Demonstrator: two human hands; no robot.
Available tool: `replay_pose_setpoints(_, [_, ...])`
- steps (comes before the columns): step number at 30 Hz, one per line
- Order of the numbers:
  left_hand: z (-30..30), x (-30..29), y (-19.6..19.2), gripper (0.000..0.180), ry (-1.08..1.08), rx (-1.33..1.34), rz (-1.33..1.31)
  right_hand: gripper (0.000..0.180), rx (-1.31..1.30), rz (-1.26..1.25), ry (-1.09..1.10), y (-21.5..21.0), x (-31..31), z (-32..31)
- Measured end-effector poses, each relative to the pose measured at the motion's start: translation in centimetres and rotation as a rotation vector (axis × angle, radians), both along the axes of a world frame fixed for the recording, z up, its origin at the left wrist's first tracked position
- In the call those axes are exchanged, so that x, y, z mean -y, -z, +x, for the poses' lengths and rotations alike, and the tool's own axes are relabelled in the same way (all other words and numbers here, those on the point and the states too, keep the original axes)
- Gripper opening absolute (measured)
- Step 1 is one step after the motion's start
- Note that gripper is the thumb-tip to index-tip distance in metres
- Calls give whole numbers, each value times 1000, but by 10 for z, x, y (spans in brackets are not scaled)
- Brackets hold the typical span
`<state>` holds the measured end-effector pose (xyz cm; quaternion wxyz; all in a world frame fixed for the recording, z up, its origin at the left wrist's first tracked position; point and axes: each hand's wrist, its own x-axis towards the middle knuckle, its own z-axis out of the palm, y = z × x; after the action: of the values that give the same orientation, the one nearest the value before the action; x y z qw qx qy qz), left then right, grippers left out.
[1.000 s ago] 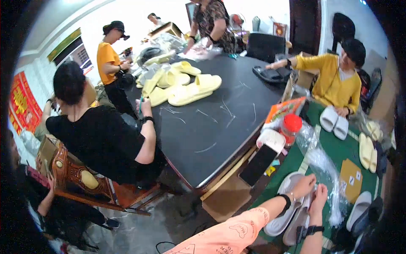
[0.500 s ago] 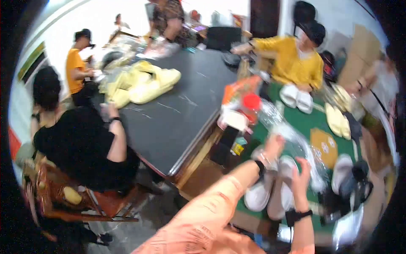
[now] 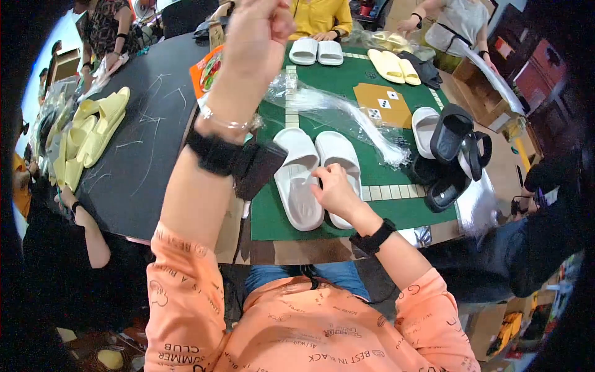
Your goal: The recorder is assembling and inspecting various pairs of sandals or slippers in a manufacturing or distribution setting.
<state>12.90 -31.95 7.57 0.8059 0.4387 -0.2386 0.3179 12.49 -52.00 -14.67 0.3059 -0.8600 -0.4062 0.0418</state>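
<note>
White slippers: a pair of white slippers (image 3: pixel 316 177) lies side by side on the green mat (image 3: pixel 384 204), directly under your right fingers.
Right arm pose: your right forearm comes up from the lower edge at a slant, black wristband (image 3: pixel 370 237) on the wrist, the hand bent down over the pair.
Right fingers: your right hand (image 3: pixel 334 189) has its fingers curled narrow, the tips resting on the inner edges of the two slippers where they meet; you touch them, but you cannot tell whether anything is pinched.
Left arm pose: your left forearm rises steeply toward the top edge, with a black wrist strap (image 3: pixel 217 152) and a thin bracelet just above it.
Left fingers: your left hand (image 3: pixel 263 25) is closed into a loose fist, high above the mat; what it grips cannot be seen.
Beyond the fingers: clear plastic wrap (image 3: pixel 347 115) stretches across the mat past your right fingertips.
Right of the fingers: black slippers (image 3: pixel 452 155) lie well apart.
Left of the fingers: yellow slippers (image 3: pixel 93 133) sit on the dark table (image 3: pixel 149 180).
</note>
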Motion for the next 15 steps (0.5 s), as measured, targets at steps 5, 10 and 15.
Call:
replay_pose_setpoints(5, [-86,19,-41,6,444,142,-106,40,17,-171,95,7,-11,0])
replay_pose_setpoints(10, [-130,56,-41,9,505,101,-84,35,-20,-52,108,19,-22,12])
replay_pose_setpoints(15, [-150,89,-3,8,428,-132,-190,32,-93,103,-50,-41,-8,35])
